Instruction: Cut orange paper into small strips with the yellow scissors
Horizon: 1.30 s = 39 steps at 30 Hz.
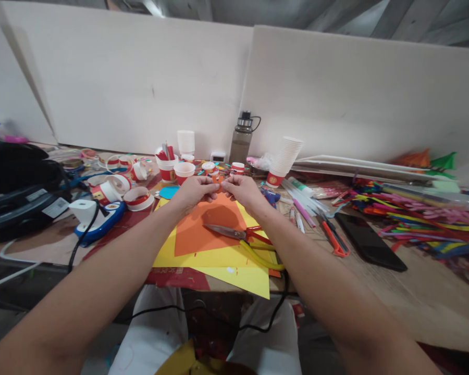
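My left hand (pixel 196 191) and my right hand (pixel 244 191) meet over the middle of the table, fingers pinched. Between the fingertips is a small orange paper piece (pixel 220 180), partly covered by the fingers. Below them lies an orange sheet (pixel 193 232) on top of yellow paper (pixel 214 260). Scissors (pixel 229 232) with red-orange and yellow handles rest across the sheet, blades pointing left and slightly apart. Just beyond my left hand stands a paper cup (pixel 184 171); a blue paper disc (pixel 169 193) sits beside that hand.
At the back stand a water bottle (pixel 241 139), stacked paper cups (pixel 285 159) and a cup of red pens (pixel 167 165). Cut cup rings (pixel 138 199) and a blue power strip (pixel 101 224) lie left. To the right are a cutter knife (pixel 334 237), a phone (pixel 369 240) and colourful pipe cleaners (pixel 426 211).
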Available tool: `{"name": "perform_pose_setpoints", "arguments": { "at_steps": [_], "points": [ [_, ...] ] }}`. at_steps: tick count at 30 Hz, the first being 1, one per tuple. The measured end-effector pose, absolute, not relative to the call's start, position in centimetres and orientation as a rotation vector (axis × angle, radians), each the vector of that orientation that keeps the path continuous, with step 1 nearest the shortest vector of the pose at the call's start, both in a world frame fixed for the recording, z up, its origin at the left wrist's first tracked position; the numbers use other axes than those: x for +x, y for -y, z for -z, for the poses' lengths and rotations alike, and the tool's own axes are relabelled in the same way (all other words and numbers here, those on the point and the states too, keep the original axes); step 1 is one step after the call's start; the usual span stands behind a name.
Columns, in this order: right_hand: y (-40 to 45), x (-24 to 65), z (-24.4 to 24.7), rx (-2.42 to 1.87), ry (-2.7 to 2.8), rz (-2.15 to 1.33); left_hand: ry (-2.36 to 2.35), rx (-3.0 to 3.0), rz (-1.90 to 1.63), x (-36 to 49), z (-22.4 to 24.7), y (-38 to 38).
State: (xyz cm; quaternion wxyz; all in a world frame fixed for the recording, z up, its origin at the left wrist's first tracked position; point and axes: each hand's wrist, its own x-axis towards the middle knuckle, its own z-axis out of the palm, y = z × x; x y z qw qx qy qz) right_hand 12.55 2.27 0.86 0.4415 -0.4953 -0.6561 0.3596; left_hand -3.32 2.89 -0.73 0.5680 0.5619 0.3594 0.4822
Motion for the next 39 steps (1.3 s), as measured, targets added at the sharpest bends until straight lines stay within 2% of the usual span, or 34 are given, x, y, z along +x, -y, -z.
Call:
{"name": "perform_pose_setpoints", "arguments": {
  "at_steps": [3,8,13,18,27,33,39],
  "points": [
    [-1.6,12.8,-1.5,-1.282,1.707,-0.789,-0.834,1.243,-1.159,-3.5,0.6,-3.1],
    [2.8,14.9,-3.0,-1.382,2.105,-0.354,-0.813,1.072,-1.203,-3.7,0.2,-3.2],
    [8.3,17.8,-3.4,-1.621,2.447,-0.061,-0.786,0.943,-1.306,-4.3,-0.8,-3.5],
    [10.8,19.5,-1.9,-1.636,2.685,-0.122,-0.769,0.875,-1.411,-5.2,-1.6,-3.8],
    [9.3,19.8,-1.3,-1.602,2.735,-0.177,-0.770,0.852,-1.415,-5.7,-1.5,-4.0],
    [8.7,20.1,-1.9,-1.490,2.419,-0.252,-0.782,0.848,-1.385,-5.4,-1.3,-4.1],
    [7.5,17.1,-3.7,-1.268,2.072,-0.551,-0.767,0.846,-1.329,-4.2,-1.2,-3.1]
  ]
}}
